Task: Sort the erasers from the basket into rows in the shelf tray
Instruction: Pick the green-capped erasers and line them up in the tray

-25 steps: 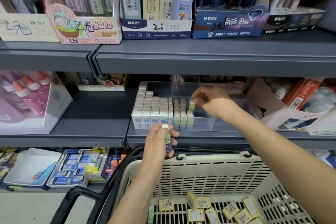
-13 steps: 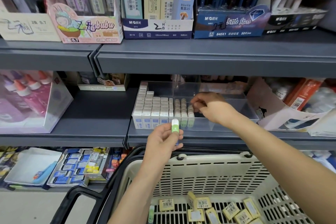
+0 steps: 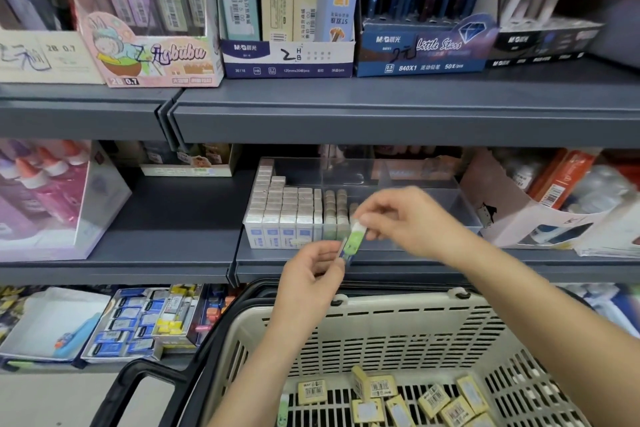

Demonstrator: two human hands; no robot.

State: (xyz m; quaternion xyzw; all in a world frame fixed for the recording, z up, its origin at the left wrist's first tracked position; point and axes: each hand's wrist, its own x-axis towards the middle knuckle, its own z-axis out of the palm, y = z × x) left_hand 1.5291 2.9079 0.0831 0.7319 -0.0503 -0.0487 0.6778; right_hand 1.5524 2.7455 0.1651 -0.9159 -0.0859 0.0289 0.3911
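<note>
A clear shelf tray on the middle shelf holds rows of white-and-blue erasers at its left and narrower green-sleeved erasers beside them. Just in front of the tray, my left hand holds the lower end of a green-sleeved eraser. My right hand pinches the upper end of the same eraser. Below, a beige basket holds several yellow-sleeved erasers on its floor.
The tray's right half holds nothing. A torn cardboard box stands to its right and a box of pink glue bottles at far left. Pencil-lead boxes line the upper shelf. Eraser boxes fill the lower shelf.
My right hand left the tray, came toward me and took hold of the top of the green eraser. My left hand raised that eraser up to the tray's front edge.
</note>
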